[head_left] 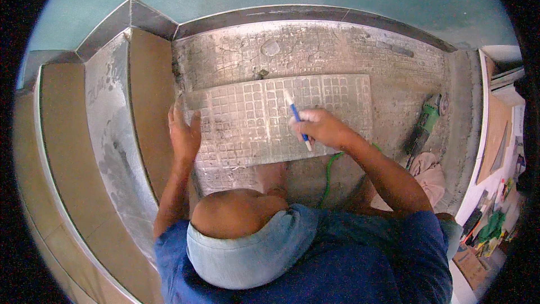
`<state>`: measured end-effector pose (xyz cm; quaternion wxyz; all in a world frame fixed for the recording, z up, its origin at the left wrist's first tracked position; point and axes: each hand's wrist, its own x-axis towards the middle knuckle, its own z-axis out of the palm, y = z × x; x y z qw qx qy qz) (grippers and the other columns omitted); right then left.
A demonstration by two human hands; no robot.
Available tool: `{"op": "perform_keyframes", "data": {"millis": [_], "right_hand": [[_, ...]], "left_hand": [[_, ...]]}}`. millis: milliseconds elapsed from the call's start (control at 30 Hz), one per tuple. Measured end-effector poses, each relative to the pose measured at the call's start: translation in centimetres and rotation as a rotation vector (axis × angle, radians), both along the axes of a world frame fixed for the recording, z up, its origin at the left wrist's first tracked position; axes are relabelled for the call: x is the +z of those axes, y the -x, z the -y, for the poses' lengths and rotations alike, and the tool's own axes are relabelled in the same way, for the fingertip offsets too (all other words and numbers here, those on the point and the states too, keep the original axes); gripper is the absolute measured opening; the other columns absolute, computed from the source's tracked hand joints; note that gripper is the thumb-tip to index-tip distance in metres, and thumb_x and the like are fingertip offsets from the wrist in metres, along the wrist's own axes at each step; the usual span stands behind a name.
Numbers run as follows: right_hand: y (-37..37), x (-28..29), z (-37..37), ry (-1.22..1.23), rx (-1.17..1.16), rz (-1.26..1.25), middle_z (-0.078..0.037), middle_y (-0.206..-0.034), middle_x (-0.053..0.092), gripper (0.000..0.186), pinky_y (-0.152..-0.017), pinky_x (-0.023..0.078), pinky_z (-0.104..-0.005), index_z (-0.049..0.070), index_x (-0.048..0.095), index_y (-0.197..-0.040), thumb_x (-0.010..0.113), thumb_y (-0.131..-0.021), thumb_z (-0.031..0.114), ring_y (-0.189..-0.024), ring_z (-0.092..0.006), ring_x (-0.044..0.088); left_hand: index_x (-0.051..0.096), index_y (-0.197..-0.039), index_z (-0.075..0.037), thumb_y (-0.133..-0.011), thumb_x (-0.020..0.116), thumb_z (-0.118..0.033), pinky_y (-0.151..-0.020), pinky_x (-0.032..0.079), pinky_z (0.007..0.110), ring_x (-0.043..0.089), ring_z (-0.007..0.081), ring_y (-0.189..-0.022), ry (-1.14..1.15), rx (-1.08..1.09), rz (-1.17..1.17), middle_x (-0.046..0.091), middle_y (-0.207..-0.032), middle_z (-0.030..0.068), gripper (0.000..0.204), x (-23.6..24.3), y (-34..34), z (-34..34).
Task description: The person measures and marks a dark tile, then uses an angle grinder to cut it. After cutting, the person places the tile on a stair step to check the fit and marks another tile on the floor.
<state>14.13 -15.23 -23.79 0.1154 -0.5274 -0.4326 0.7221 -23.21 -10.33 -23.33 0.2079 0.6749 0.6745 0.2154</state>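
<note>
A grey rectangular tile (246, 101) lies with its ribbed grid side up on the rough floor in front of me. My left hand (184, 130) is at the tile's left edge, thumb and fingers apart, holding nothing. Over the tile's right half, my right hand (320, 128) grips a blue pen with white ends (295, 114), closed round its lower part. The pen slants, its upper end toward the far edge of the tile. Whether a pen end touches the tile I cannot tell.
A green angle grinder (426, 121) lies to the right, near a pale cloth (426, 170). A green cord (330, 174) runs beneath the tile's near side. Tiled steps (151, 107) rise on the left. Mixed tools (492, 225) lie at the far right beyond a white edge.
</note>
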Motion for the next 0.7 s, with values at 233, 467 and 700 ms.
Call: {"op": "perform_keyframes", "data": {"millis": [233,467,700], "right_hand": [[2.2,2.7,0.7,-0.025,0.187,-0.152,0.0,-0.073,0.06,0.03,-0.059,0.049,-0.0315,0.008,0.068,-0.11,0.064,-0.097,0.035,-0.065,-0.011,0.057],[0.4,4.9,0.0,0.339,-0.16,-0.574,-0.008,-0.083,0.067,0.047,-0.056,0.053,-0.0296,0.007,0.053,-0.139,0.064,-0.098,0.028,-0.066,-0.0136,0.062],[2.2,3.4,0.8,0.267,-0.448,-0.646,-0.011,-0.089,0.068,0.037,-0.061,0.059,-0.0352,0.002,0.057,-0.129,0.06,-0.101,0.025,-0.065,-0.0155,0.064]], "left_hand": [[0.057,-0.134,-0.006,-0.082,0.073,-0.005,-0.107,0.044,0.046,0.054,0.0372,-0.125,-0.201,-0.758,-0.158,0.057,-0.136,0.0171,0.055,5.6,-9.5,2.5],[0.068,-0.103,-0.002,-0.087,0.071,-0.007,-0.079,0.052,0.045,0.062,0.0352,-0.085,-0.086,-0.704,0.102,0.068,-0.093,0.0129,0.017,4.3,-10.2,3.2],[0.066,-0.098,0.0,-0.094,0.066,-0.011,-0.074,0.048,0.046,0.059,0.0382,-0.083,0.131,-0.51,0.282,0.064,-0.086,0.0182,0.012,3.5,-10.9,5.4]]}}
